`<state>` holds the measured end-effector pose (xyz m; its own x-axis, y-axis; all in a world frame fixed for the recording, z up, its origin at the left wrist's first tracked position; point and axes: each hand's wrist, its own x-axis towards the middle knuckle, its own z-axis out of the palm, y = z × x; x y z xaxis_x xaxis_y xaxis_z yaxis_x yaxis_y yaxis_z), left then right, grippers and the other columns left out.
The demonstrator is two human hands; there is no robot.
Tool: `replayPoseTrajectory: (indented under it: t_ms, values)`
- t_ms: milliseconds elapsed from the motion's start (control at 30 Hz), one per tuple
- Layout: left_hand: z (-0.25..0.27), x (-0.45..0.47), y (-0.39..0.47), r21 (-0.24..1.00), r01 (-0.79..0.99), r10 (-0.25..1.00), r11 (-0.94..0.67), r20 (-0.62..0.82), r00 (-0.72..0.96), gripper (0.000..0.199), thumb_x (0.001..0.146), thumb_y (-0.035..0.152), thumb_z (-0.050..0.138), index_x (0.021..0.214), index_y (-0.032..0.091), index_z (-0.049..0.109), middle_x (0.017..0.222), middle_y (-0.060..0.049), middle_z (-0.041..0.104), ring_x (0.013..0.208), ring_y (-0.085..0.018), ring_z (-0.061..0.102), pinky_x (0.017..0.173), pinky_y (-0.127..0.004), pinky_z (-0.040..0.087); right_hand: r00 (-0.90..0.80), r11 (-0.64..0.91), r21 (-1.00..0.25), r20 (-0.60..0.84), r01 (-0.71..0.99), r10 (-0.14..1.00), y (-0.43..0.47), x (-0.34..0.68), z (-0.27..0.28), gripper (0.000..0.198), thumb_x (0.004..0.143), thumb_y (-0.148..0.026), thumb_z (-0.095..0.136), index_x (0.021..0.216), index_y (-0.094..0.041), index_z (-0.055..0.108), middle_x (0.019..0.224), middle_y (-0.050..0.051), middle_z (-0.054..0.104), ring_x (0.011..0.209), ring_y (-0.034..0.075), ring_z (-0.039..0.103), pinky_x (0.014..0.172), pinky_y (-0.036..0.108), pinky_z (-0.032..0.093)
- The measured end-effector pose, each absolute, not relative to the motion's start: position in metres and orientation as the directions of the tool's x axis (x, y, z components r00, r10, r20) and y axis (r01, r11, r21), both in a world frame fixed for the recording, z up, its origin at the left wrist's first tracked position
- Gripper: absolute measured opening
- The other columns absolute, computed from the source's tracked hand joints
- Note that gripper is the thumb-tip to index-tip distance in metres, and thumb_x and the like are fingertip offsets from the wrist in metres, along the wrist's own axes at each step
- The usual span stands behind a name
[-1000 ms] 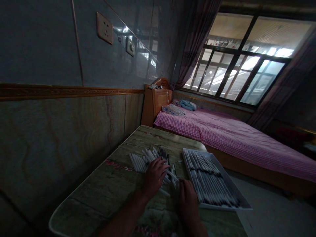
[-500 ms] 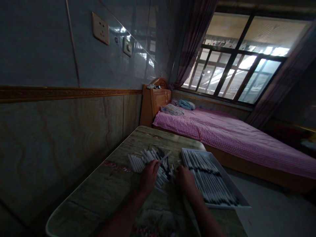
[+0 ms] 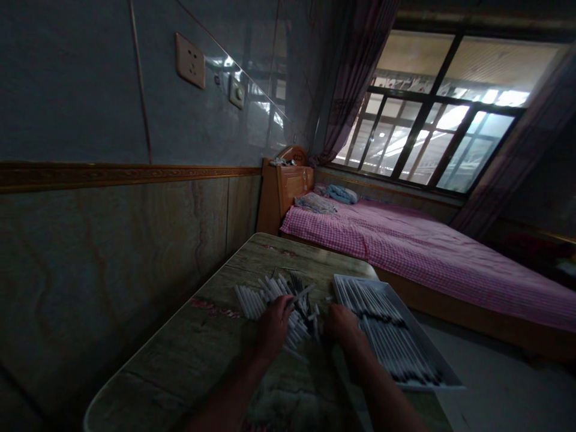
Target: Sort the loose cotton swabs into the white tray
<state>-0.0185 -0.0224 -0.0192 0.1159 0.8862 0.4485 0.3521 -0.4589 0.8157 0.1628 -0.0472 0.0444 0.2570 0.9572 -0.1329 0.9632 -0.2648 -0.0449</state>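
My left hand (image 3: 274,321) is closed, with a slim white pen barrel (image 3: 304,293) pinched between thumb and fingers and pointing up to the right. Under and around that hand lie loose white pen barrels (image 3: 249,301) on the table. Thin dark rods, perhaps refills (image 3: 297,283), lie just beyond it. To the right, my right hand (image 3: 342,324) has its fingers curled together beside small white pieces (image 3: 316,317); its fingertips are too dark to show what they grip. A white tray (image 3: 445,373) by my right forearm holds rows of white pens with black ends (image 3: 382,324).
The marble-patterned table (image 3: 180,360) has rounded corners and runs along the tiled wall (image 3: 112,252) on the left. Past its far edge stands a bed (image 3: 382,234) with a pink checked sheet and a wooden headboard (image 3: 288,186). A window (image 3: 427,120) is behind.
The view has tilted slightly, so the scene sits a little lower and further right. Both hands keep nearly the same place, the left still pinching the white pen barrel.
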Motion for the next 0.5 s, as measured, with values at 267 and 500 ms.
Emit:
replayPoseTrajectory:
  t_ms: [267, 500]
  values:
    - [-0.019, -0.022, -0.021, 0.752, 0.410, 0.845, -0.516, 0.526, 0.097, 0.024, 0.088, 0.018, 0.047, 0.102, 0.022, 0.065, 0.098, -0.006, 0.071, 0.096, -0.020, 0.064, 0.087, -0.035, 0.049, 0.304, -0.265, -0.321, 0.076, 0.909, 0.950, -0.072, 0.171, 0.054, 0.024, 0.083, -0.028, 0.046, 0.097, -0.019, 0.063, 0.092, 0.008, 0.071, 0.084, 0.020, 0.066, 0.064, 0.026, 0.040]
    - [-0.020, -0.024, -0.020, 0.691, 0.481, 0.819, -0.540, 0.563, 0.111, 0.024, 0.089, 0.018, 0.047, 0.103, 0.023, 0.066, 0.098, -0.005, 0.071, 0.095, -0.021, 0.063, 0.087, -0.037, 0.048, 0.313, 0.007, -0.737, 0.296, 0.676, 0.902, -0.099, 0.180, 0.057, 0.027, 0.079, -0.038, 0.040, 0.080, -0.020, 0.060, 0.076, 0.003, 0.065, 0.076, 0.020, 0.059, 0.067, 0.027, 0.040]
